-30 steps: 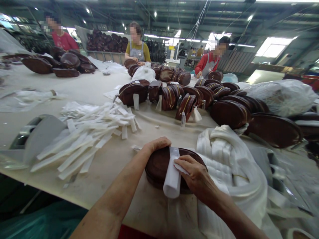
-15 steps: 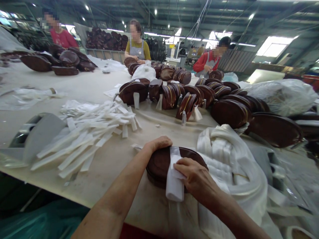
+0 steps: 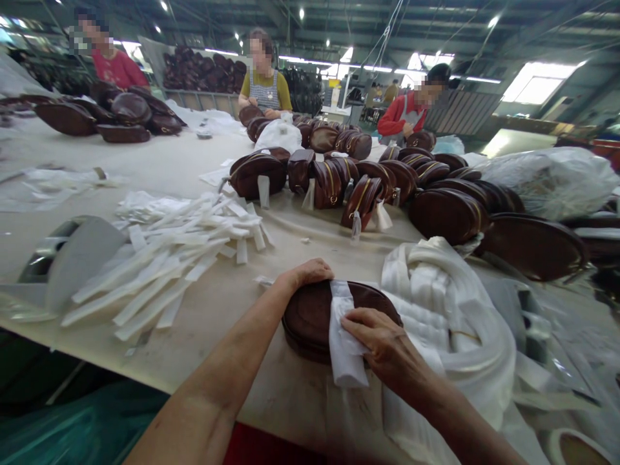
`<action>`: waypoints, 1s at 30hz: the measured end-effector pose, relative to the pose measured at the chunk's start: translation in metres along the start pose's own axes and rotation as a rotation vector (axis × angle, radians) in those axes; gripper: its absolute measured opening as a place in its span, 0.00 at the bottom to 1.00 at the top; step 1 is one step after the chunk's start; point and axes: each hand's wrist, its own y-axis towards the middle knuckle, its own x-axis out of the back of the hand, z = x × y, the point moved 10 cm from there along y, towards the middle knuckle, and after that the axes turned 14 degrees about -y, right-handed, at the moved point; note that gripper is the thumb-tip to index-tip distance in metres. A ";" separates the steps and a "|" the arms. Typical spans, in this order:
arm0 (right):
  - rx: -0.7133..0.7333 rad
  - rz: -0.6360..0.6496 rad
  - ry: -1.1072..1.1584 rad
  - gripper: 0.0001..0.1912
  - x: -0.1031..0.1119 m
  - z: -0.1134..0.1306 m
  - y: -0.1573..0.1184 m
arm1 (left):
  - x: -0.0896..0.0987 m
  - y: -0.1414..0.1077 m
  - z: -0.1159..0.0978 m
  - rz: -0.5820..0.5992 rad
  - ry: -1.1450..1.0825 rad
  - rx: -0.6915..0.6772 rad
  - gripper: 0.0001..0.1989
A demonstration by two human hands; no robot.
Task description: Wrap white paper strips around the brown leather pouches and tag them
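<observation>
A dark brown oval leather bag (image 3: 310,318) lies on the table in front of me. My left hand (image 3: 312,272) grips its far edge, the fingertips partly hidden behind it. Across the bag's face runs a white foam wrapping strip (image 3: 349,368), its lower end hanging loosely past the near edge. My right hand (image 3: 375,332) has its fingers closed on the strip's right side, over the middle of the bag. Just right of the bag is a thick coil of white foam sheeting (image 3: 477,368).
Loose white strips (image 3: 181,258) are piled on the table (image 3: 217,349) to the left, beside a tape dispenser (image 3: 72,258). Several brown bags (image 3: 448,216) stand behind, some with wrapped tassels. A clear plastic bundle (image 3: 552,181) sits at right. Three co-workers (image 3: 266,87) are across the table.
The lower end of the white strip has swung slightly right, with my right hand shifting a little right on it. My left hand stays on the bag's far edge.
</observation>
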 end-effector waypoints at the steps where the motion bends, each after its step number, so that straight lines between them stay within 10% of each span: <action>1: 0.008 -0.010 -0.015 0.25 0.000 0.001 -0.001 | 0.000 -0.002 0.001 -0.004 0.001 0.029 0.15; 23: -0.018 0.000 -0.004 0.21 -0.008 0.000 0.000 | 0.003 -0.043 -0.050 -0.065 0.236 -0.103 0.12; 30: -0.019 0.023 0.052 0.17 -0.008 0.001 0.000 | -0.051 -0.116 -0.098 0.160 0.207 -0.482 0.22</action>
